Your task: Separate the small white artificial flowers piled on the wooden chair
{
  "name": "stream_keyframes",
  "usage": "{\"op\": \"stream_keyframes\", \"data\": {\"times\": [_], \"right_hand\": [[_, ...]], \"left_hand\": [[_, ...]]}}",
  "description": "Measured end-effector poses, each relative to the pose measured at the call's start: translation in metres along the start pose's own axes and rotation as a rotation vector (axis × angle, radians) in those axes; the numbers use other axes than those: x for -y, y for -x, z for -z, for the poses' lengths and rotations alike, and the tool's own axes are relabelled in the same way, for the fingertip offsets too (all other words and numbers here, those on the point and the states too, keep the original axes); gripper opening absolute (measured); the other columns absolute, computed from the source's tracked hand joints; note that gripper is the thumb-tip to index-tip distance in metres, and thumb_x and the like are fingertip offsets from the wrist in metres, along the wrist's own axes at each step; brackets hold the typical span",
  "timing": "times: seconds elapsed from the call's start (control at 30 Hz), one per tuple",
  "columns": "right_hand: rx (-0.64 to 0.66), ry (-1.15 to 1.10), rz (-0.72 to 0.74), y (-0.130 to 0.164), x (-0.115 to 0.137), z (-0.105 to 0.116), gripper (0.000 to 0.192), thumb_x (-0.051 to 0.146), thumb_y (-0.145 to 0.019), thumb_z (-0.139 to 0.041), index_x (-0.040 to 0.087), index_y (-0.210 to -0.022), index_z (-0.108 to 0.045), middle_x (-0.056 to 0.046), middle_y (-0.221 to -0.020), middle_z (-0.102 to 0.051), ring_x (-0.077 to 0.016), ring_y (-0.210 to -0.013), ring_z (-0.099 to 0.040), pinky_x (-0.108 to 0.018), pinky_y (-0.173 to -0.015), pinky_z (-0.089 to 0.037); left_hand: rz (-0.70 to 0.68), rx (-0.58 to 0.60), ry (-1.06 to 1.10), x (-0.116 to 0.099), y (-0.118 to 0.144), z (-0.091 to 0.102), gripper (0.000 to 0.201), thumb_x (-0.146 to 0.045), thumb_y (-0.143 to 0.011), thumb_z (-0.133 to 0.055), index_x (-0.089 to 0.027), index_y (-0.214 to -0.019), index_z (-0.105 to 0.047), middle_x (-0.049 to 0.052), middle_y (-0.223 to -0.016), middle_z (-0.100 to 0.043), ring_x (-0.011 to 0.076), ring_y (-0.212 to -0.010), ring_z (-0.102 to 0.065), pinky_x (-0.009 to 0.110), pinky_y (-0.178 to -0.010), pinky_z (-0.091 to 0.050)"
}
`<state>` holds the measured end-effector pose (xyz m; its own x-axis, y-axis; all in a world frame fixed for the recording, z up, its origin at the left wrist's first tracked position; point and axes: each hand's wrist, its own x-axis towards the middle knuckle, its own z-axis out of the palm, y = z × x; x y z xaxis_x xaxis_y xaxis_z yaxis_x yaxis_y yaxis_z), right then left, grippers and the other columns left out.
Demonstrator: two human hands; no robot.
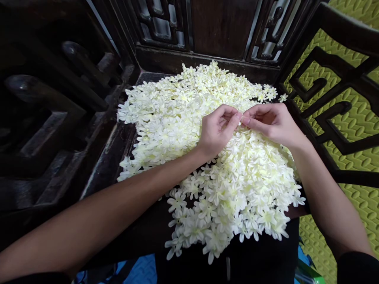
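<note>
1. Nearest the camera, two bare forearms reach in from the lower corners, the left forearm (pixel 118 205) long and slanting, the right forearm (pixel 325 185) steeper, with dark sleeves at the very edge. They converge over the flowers, probably so both hands can work at one spot.

2. Largest of all is a dark carved wooden seat (pixel 223 25), with a panelled back and latticework sides. Its back and sides appear to act as low walls around what lies on it.

3. On the seat spreads a heap of flowers (pixel 174 118) — hundreds of small white blossoms with pale yellow centres. The nearer part mounds up beneath the hands and spills toward the person's dark clothing (pixel 260 256), presumably kept close for easy reach.

4. Through the right lattice shows a yellow-green textured mat (pixel 355 205); a patch of blue mat (pixel 142 270) lies below, at the bottom edge.

5. The left hand (pixel 219 128) and right hand (pixel 272 122) face each other above the heap, fingers curled, each thumb pressed toward its index finger in a fine pinch.

6. One loose blossom (pixel 283 98) sits at the heap's far right edge.

7. Smallest is a small pale piece (pixel 239 123) between the meeting fingertips — seemingly gripped from both sides to steady something so tiny. Whether it is a whole blossom or a part, I cannot tell.
</note>
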<state>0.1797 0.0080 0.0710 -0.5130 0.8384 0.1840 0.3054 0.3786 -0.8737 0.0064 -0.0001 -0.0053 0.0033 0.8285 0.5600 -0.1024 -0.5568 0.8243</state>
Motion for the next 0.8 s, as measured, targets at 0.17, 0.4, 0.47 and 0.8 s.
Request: {"op": "stream_keyframes", "data": {"times": [0.17, 0.4, 0.47, 0.8], "right_hand": [[-0.007, 0.003, -0.006, -0.0001, 0.0001, -0.0003, 0.017, 0.034, -0.081, -0.081, 0.020, -0.092, -0.079, -0.002, -0.077, -0.074, -0.0077, -0.047, -0.047, -0.023, -0.038, -0.030], [-0.024, 0.003, -0.002, -0.0006, 0.0017, -0.0014, 0.016, 0.032, -0.080, -0.081, 0.020, -0.090, -0.079, -0.002, -0.075, -0.072, -0.0087, -0.051, -0.052, -0.022, -0.040, -0.034], [-0.026, 0.003, -0.004, -0.0006, 0.0027, -0.0017, 0.017, 0.033, -0.080, -0.081, 0.019, -0.090, -0.079, -0.002, -0.074, -0.072, -0.0092, -0.053, -0.054, -0.022, -0.041, -0.036], [-0.063, 0.002, 0.006, -0.0006, 0.0028, -0.0023, 0.026, 0.045, -0.077, -0.083, 0.022, -0.089, -0.078, -0.005, -0.080, -0.073, -0.0184, -0.071, -0.064, -0.029, -0.052, -0.049]], "left_hand": [[0.005, -0.006, 0.005, 0.0009, -0.0001, -0.0004, 0.018, -0.038, -0.092, -0.062, -0.020, -0.092, -0.062, 0.001, -0.081, -0.065, 0.0095, -0.068, -0.063, 0.024, -0.062, -0.054], [-0.006, -0.007, 0.007, 0.0035, 0.0000, -0.0004, 0.019, -0.040, -0.092, -0.062, -0.021, -0.092, -0.063, 0.001, -0.081, -0.065, 0.0102, -0.068, -0.063, 0.025, -0.063, -0.055], [-0.008, -0.012, 0.017, 0.0034, 0.0003, -0.0005, 0.019, -0.040, -0.092, -0.062, -0.021, -0.093, -0.063, 0.002, -0.083, -0.066, 0.0107, -0.071, -0.065, 0.026, -0.065, -0.056], [-0.085, -0.029, 0.014, 0.0022, -0.0006, -0.0002, 0.022, -0.040, -0.093, -0.060, -0.021, -0.102, -0.062, 0.005, -0.096, -0.067, 0.0138, -0.090, -0.067, 0.029, -0.080, -0.060]]}}
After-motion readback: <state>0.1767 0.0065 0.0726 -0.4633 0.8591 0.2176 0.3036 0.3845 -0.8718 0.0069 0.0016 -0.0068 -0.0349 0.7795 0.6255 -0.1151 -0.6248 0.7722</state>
